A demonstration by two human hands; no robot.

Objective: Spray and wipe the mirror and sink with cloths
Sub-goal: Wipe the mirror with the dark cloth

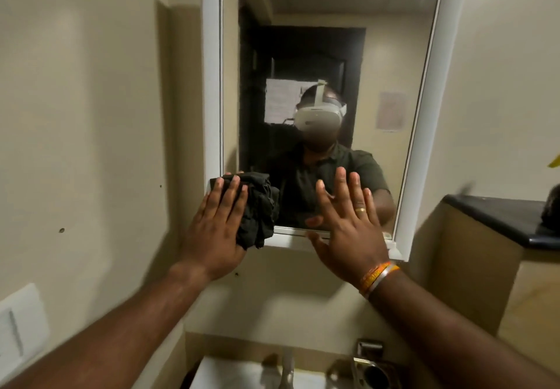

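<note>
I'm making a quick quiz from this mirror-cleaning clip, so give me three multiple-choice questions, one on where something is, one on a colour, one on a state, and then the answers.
1. Where does the cloth sit on the mirror?
A. top right corner
B. bottom left corner
C. dead centre

2. What colour is the cloth?
A. black
B. white
C. yellow

3. How is the right hand?
A. gripping a spray bottle
B. closed in a fist
C. open, fingers spread, holding nothing

Answers:
1 B, the left hand presses it over the lower left of the white frame.
2 A, it shows as dark crumpled fabric.
3 C, its fingers are straight and apart near the mirror's bottom edge.
</note>
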